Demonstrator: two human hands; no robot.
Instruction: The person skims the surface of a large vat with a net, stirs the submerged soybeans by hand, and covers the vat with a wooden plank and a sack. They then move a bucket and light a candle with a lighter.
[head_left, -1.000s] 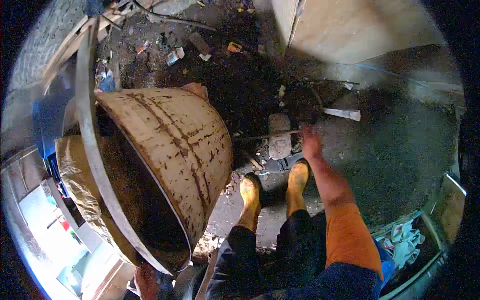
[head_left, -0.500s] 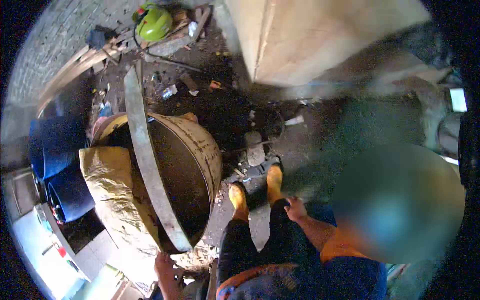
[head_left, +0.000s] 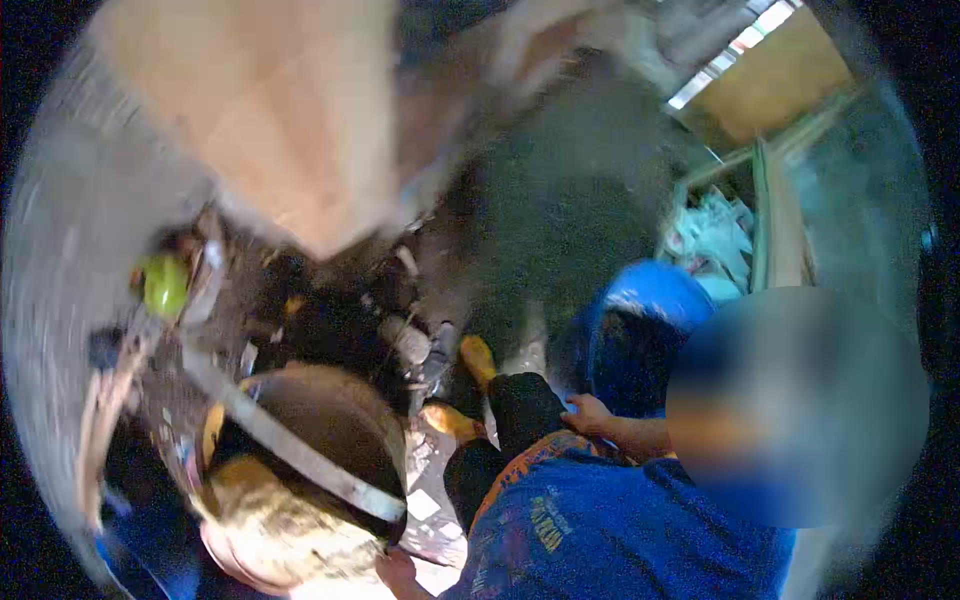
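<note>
The whole view is smeared by motion. A large rusty drum [head_left: 330, 420] with a dark inside lies low on the left, and a flat metal band [head_left: 290, 450] runs across its mouth. My left hand [head_left: 395, 575] shows only partly at the bottom edge, next to the drum's rim and the lower end of the band; its grip is unclear. My right hand [head_left: 590, 412] rests on my dark trouser leg [head_left: 520, 400] with nothing in it, close to a blue barrel [head_left: 640, 300]. My yellow boots [head_left: 478, 355] stand on the dirty floor beside the drum.
A green helmet [head_left: 165, 285] lies at the left among debris. A pale slab [head_left: 280, 120] fills the upper left. A crate with white rags [head_left: 715, 240] stands at the upper right behind the blue barrel. A yellowish sack [head_left: 270, 520] lies under the drum.
The view has swung sharply, so the drum now sits lower left and a blue barrel appears at the right. My right hand came back from the floor and stays on my thigh.
</note>
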